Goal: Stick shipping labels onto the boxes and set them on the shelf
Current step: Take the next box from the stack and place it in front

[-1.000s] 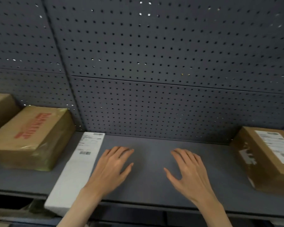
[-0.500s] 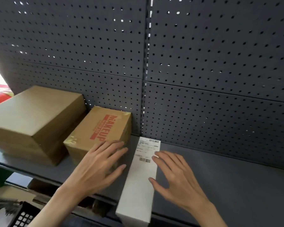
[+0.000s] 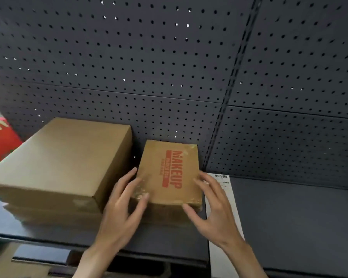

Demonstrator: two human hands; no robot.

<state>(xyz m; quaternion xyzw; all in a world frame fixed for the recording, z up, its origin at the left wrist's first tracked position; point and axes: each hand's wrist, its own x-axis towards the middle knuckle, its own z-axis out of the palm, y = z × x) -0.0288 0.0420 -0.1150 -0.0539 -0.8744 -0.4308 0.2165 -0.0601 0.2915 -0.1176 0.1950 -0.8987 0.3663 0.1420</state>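
A small brown box with red "MAKEUP" print (image 3: 169, 173) stands on the dark shelf (image 3: 289, 227) against the pegboard. My left hand (image 3: 123, 209) is spread at its left front corner, fingers touching the side and thumb on the top edge. My right hand (image 3: 213, 207) is spread at its right front corner, fingers along the right side. Neither hand has closed around it. A long white box with a shipping label (image 3: 223, 189) lies just right of it, partly hidden under my right hand.
A large plain brown box (image 3: 64, 163) sits left of the small one, close beside it. A red object (image 3: 0, 141) shows at the far left edge. The grey pegboard back wall (image 3: 169, 67) rises behind. Bare shelf surface extends to the right.
The view has swung left. Both hands moved left from the white box area onto the two front corners of the "MAKEUP" box; the right hand left the white box's top.
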